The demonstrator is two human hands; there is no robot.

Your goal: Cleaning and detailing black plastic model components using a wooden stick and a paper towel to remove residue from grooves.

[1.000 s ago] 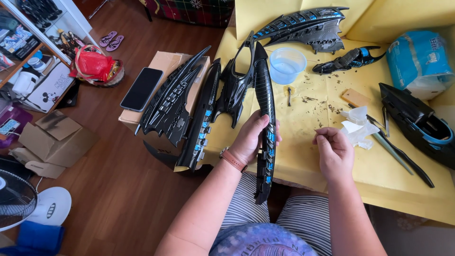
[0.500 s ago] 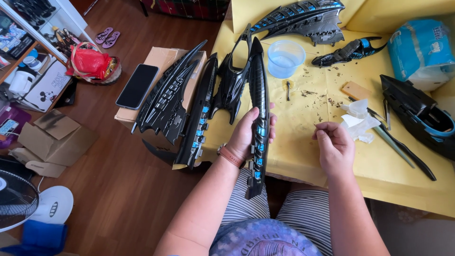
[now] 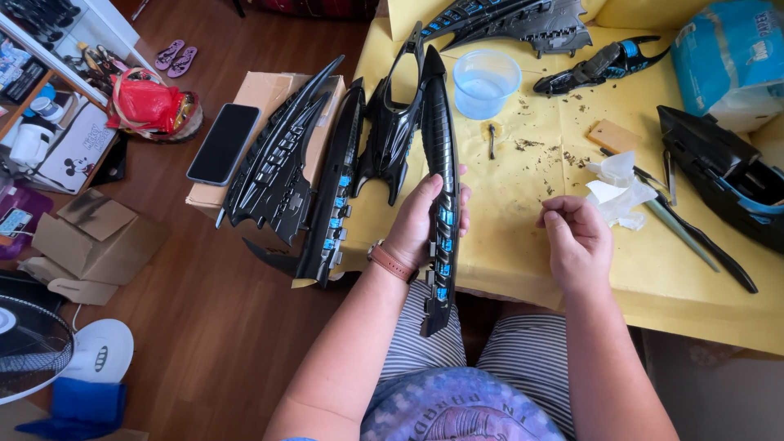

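Left hand [image 3: 425, 220] has its fingers [image 3: 462, 200] wrapped snug around 1 long, thin black plastic model strip with small blue panels [image 3: 442, 192], gripping it about midway along. That strip runs lengthwise away from the body: pointed tip up toward the clear blue-tinted plastic cup [image 3: 485, 82], other end hanging past the near edge of the yellow-covered bench [image 3: 523, 245], over the lap. So its long axis is basically front-to-back, and the left hand is the only one on it.

Right hand [image 3: 576, 241] sits off to the strip's right, not touching it, fingers curled in and pinched together. Can't tell if there's some tiny bit between them.

Just beyond the right hand there's crumpled white tissue [image 3: 614, 189] and a few dark thin hand tools [image 3: 694, 237]. To the left of the held strip, 2 more black spiky model panels [image 3: 306, 175] rest across the bench's left edge and a brown cardboard box [image 3: 269, 94] with a black phone [image 3: 223, 144] on it.
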